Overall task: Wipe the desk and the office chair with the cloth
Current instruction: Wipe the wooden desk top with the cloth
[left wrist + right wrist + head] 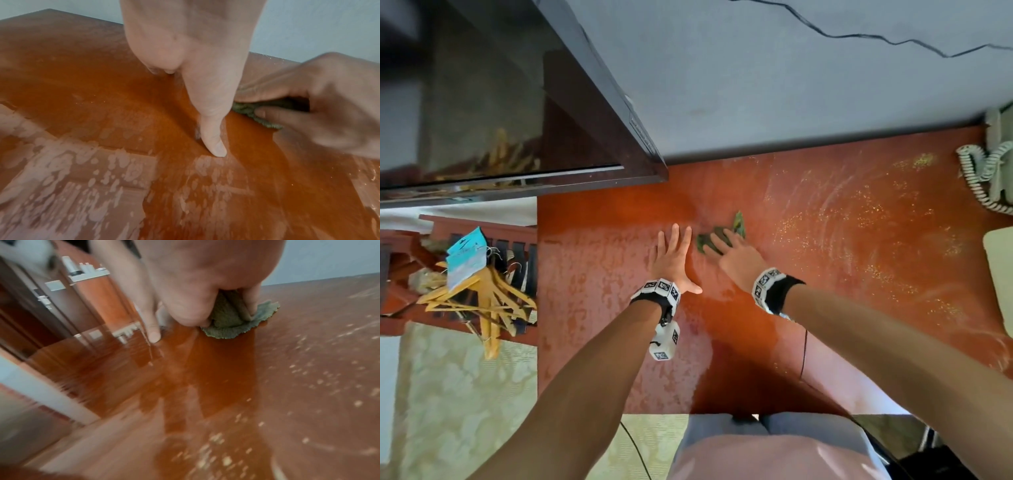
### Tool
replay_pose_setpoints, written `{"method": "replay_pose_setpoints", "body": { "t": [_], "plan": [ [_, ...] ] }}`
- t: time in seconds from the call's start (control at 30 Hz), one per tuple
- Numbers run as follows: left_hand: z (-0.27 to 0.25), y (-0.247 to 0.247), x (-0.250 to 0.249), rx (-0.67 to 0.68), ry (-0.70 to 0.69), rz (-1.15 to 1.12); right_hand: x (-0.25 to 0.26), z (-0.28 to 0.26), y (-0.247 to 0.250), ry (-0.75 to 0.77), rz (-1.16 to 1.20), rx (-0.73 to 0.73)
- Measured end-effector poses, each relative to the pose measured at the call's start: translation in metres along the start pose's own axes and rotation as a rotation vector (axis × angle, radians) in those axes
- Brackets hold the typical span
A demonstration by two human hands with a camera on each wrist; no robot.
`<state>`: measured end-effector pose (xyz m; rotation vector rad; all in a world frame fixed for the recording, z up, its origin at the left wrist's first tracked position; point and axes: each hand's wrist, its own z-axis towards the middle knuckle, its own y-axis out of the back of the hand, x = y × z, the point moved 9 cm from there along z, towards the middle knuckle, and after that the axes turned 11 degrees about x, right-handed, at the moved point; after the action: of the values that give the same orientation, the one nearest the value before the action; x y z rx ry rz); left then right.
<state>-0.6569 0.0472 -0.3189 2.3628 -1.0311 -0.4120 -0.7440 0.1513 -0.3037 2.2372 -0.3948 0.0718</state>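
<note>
The red-brown desk (825,274) fills the middle of the head view, with pale smears on its left part and yellow specks on its right. A small green cloth (738,224) lies bunched on it near the middle. My right hand (736,257) covers the cloth and presses it to the wood, fingers curled over it. The right wrist view shows the cloth (228,327) bunched under my right hand (205,288). My left hand (674,250) rests flat on the desk just left of the cloth, fingers straight. In the left wrist view its thumb (213,146) touches the wood beside the cloth (246,108).
A dark flat screen (517,102) overhangs the desk's far left. A pale phone with a coiled cord (989,171) sits at the far right, a pale object (1000,274) below it. Wooden hangers (482,298) lie left of the desk. A black cable (859,34) crosses the wall.
</note>
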Motion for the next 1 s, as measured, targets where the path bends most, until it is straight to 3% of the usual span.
{"method": "replay_pose_setpoints", "body": {
  "t": [0.13,0.27,0.57,0.77,0.87,1.0],
  "plan": [
    [0.0,0.001,-0.001,-0.007,-0.005,0.0,0.029,-0.006,-0.025,0.106,-0.062,0.019],
    [0.0,0.001,-0.002,-0.009,-0.007,-0.005,0.017,0.0,-0.008,0.127,-0.11,-0.024],
    [0.005,-0.005,0.0,-0.017,0.018,-0.008,-0.102,0.06,0.096,-0.187,0.15,-0.196],
    [0.003,-0.003,0.001,-0.005,0.016,-0.011,-0.176,0.059,0.11,-0.405,0.286,-0.255],
    [0.003,-0.004,0.002,0.003,0.016,-0.018,-0.17,0.05,0.099,-0.441,0.311,-0.254],
    [0.002,-0.004,0.002,0.004,0.022,-0.017,-0.118,0.032,0.071,-0.369,0.261,-0.184]
  ]
}}
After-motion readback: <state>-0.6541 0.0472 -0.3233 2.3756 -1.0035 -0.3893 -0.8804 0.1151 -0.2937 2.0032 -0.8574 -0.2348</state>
